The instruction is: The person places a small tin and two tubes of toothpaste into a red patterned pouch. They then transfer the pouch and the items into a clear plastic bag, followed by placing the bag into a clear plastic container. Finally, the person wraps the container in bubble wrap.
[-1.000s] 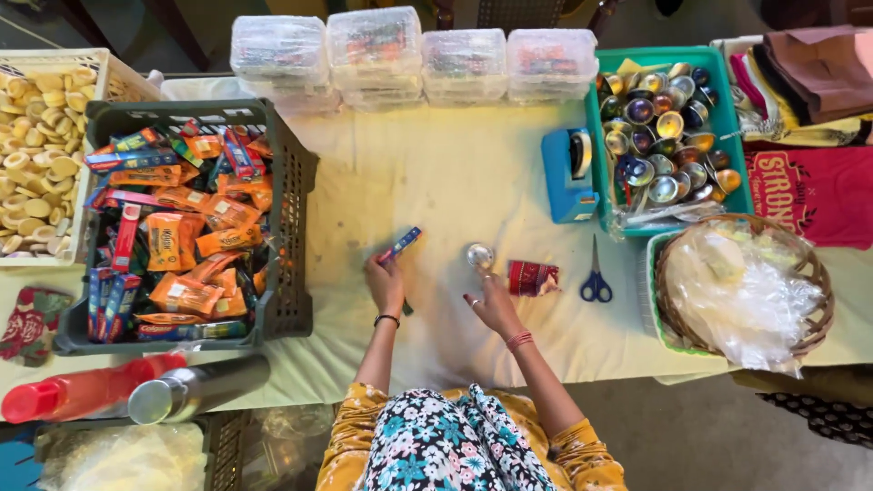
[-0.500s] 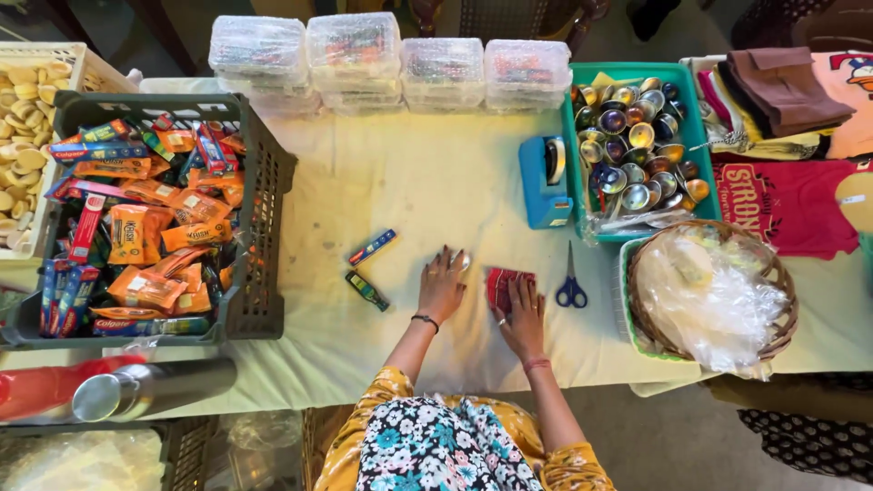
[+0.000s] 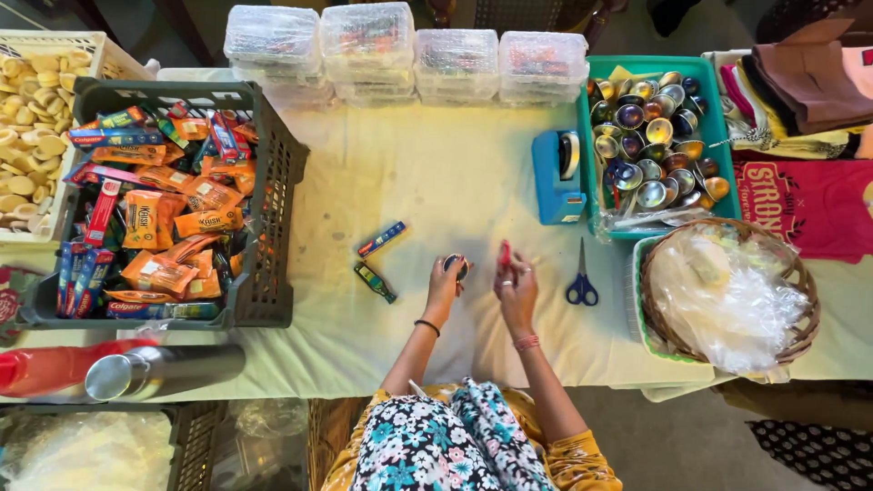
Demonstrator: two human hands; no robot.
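The left hand (image 3: 443,289) has its fingers closed around a small round metal tin (image 3: 455,266), held just above the cloth-covered counter (image 3: 427,182). Beside it the right hand (image 3: 516,289) pinches a small red packet (image 3: 505,255) upright between thumb and fingertips. Both things sit near the counter's front edge, between two loose sachets (image 3: 377,261) on the left and blue-handled scissors (image 3: 581,277) on the right.

The tin looks smooth and is gripped only from the side, so it could well slip and roll off the near edge. The red packet is held by one end; if it is pushed askew at the tin's mouth it may crumple or drop.

The black crate (image 3: 273,227) at the left is heaped with orange pouches and toothpaste boxes. The teal tray (image 3: 587,155) holds many shiny coloured tins, with a blue tape dispenser (image 3: 556,177) touching its left wall. A wicker basket (image 3: 800,300) is filled with clear plastic wrap. Clear lidded boxes (image 3: 405,50) are stacked along the far edge, and a white crate (image 3: 68,41) holds pale biscuits.
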